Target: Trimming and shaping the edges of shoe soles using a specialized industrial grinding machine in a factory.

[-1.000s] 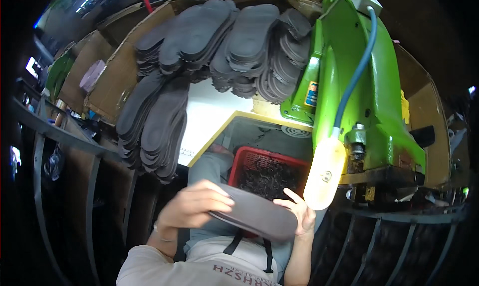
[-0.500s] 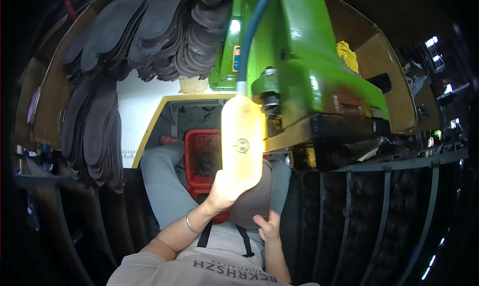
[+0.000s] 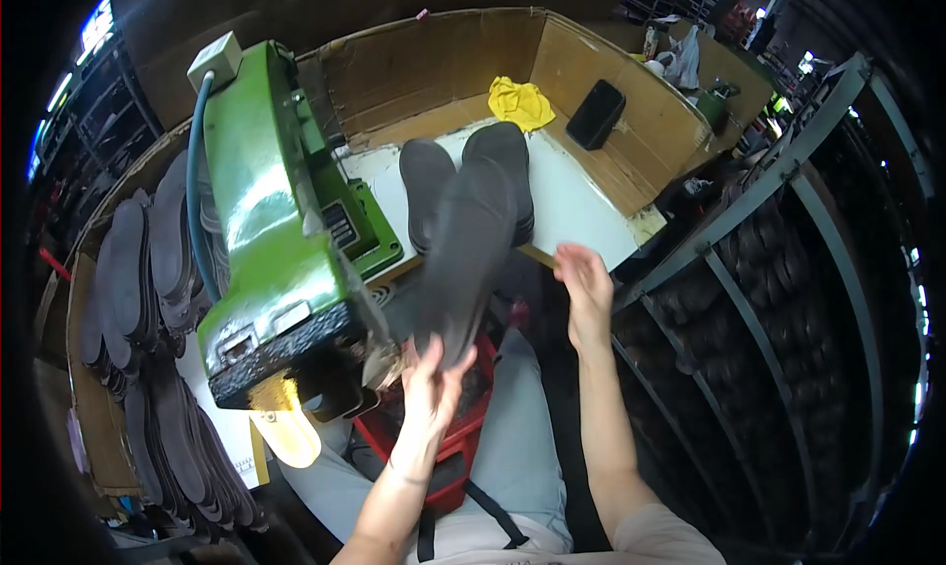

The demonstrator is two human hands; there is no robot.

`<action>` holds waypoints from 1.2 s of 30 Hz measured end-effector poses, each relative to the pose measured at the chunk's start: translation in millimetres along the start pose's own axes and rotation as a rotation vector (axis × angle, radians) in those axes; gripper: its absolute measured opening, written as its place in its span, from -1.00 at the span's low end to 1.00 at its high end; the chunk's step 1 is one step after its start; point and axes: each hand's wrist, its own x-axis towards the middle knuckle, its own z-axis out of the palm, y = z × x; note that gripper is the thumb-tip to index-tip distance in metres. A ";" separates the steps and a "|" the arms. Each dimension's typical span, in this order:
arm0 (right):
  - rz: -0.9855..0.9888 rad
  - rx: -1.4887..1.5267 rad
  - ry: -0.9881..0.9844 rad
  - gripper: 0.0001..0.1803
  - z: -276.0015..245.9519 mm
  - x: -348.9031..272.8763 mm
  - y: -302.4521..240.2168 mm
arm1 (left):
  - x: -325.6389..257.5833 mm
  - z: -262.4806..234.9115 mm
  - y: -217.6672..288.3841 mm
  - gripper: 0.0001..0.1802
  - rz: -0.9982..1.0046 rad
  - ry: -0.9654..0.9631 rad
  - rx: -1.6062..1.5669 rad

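My left hand grips the near end of a dark grey shoe sole, which tilts up and away and is slightly blurred. The sole's far end overlaps two more dark soles on the white tabletop: a left sole and a right sole stack. Off to the right, my right hand is empty, its fingers stretched out near the tabletop's front edge. A green machine stands left of the held sole.
Stacks of dark soles lie left of the machine. A lit lamp hangs beneath its head. Cardboard walls border the table, with a yellow cloth and black phone-like object inside. A red basket sits between my legs; a metal rack stands right.
The view has turned right. The sole has moved from beneath the lamp to over the soles right of the machine. My right hand has let go of it; my left still holds it.
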 end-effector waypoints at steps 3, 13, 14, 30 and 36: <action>0.011 -0.182 0.012 -0.51 31.8 79.3 13.7 | 70.3 23.6 7.9 -0.61 0.180 0.035 0.245; 0.330 -0.167 -0.317 -0.42 65.4 168.1 86.4 | 153.1 17.6 28.8 -0.21 0.104 0.128 0.787; 0.328 -0.149 -0.367 -0.34 67.2 165.8 86.3 | 154.5 17.8 29.9 -0.17 0.083 0.131 0.797; 0.403 0.334 -0.444 -0.33 20.2 136.7 150.9 | -102.9 -155.1 114.1 -0.71 0.774 0.594 1.313; 0.162 0.051 -0.114 -0.66 -14.8 12.3 133.6 | -217.5 -173.6 298.0 -0.44 1.301 1.410 2.031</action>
